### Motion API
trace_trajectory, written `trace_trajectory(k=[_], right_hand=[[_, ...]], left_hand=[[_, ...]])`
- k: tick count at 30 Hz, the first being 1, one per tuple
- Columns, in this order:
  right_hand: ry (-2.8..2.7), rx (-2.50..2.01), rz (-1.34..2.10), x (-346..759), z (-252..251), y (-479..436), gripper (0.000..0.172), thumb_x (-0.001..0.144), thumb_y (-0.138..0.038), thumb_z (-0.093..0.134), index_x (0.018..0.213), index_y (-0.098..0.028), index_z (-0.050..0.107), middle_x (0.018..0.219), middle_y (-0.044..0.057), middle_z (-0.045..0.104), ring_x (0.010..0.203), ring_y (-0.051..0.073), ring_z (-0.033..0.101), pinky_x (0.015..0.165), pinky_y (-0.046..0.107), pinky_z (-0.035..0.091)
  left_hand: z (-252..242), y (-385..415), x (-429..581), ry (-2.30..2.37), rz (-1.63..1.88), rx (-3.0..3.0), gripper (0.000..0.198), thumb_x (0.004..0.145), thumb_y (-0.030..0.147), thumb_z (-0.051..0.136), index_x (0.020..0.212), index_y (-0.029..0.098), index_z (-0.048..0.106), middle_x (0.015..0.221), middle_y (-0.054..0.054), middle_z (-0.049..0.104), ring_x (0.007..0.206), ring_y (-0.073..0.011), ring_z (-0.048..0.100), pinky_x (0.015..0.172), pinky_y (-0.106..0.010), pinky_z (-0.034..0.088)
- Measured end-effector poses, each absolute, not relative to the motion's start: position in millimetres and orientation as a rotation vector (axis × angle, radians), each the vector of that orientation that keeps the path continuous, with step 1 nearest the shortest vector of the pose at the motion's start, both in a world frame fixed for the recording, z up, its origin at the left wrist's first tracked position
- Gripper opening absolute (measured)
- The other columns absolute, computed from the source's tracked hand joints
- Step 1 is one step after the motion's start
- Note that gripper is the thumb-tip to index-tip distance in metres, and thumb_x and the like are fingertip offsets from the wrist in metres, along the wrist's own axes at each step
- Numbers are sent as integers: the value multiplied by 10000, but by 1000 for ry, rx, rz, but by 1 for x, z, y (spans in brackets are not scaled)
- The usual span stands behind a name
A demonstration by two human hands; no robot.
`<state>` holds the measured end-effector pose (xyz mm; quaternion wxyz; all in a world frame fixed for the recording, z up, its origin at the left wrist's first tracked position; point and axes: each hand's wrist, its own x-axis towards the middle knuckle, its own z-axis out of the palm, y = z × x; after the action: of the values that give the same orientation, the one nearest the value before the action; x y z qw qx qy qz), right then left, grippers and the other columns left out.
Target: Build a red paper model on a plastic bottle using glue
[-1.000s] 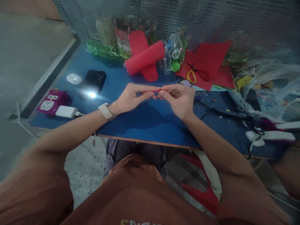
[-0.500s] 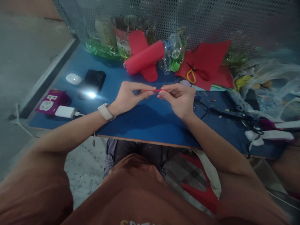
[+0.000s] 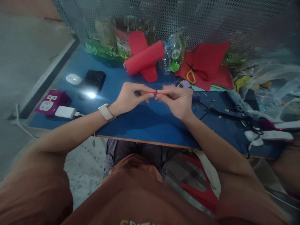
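A thin red strip (image 3: 156,93) runs between the fingertips of both hands, held roughly level above the blue table. My left hand (image 3: 131,97) pinches its left end between thumb and fingers. On the other end my right hand (image 3: 178,101) has a similar pinch, and the fingertips of the two hands almost meet. Most of the strip is hidden by the fingers. Beyond the hands lies a red-wrapped roll with rounded red flaps (image 3: 145,57). Scissors (image 3: 191,76) with a yellow and a red handle rest on red sheets (image 3: 212,57) at the back right.
A purple socket adapter (image 3: 50,101) with a white charger (image 3: 65,112), a white mouse (image 3: 73,79) and a black box-like object (image 3: 95,79) beside a bright light are on the left. Plastic bottles (image 3: 175,53) line the back. A glue gun-like black tool (image 3: 225,113) and a plastic bag (image 3: 276,84) lie right.
My right hand has moved slightly left, closer to my left hand, so less of the red strip shows between them. Orange and purple scraps behind the right hand are now more visible.
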<state>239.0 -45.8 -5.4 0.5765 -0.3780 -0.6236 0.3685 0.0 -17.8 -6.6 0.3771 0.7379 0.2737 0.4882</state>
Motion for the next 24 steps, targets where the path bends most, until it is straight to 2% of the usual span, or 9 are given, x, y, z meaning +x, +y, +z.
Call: trace_trajectory(k=[9, 15, 24], right_hand=[[-1435, -955, 863, 239, -7, -45, 506, 696, -710, 1148, 875, -282, 946, 832, 17, 899, 747, 238, 887, 797, 422, 817], [-1446, -952, 754, 239, -2, -47, 447, 741, -677, 1134, 817, -286, 930, 823, 28, 894, 737, 247, 871, 769, 429, 803], [-1493, -952, 581, 246, 0, -47, 326, 782, -562, 1143, 800, -312, 935, 806, 15, 888, 726, 238, 827, 745, 423, 770]], left_hand=[[-4, -21, 0, 679, 1273, 1988, 470, 1073, 695, 880, 1128, 239, 980, 928, -94, 923, 674, -173, 820, 650, -290, 633], [1, -21, -2, 650, 1237, 2096, 403, 1140, 625, 808, 1183, 264, 983, 949, -71, 927, 697, -163, 819, 718, -292, 647], [1, -21, -1, 605, 1268, 2087, 373, 1143, 601, 818, 1202, 273, 986, 937, -71, 922, 685, -156, 802, 710, -285, 630]])
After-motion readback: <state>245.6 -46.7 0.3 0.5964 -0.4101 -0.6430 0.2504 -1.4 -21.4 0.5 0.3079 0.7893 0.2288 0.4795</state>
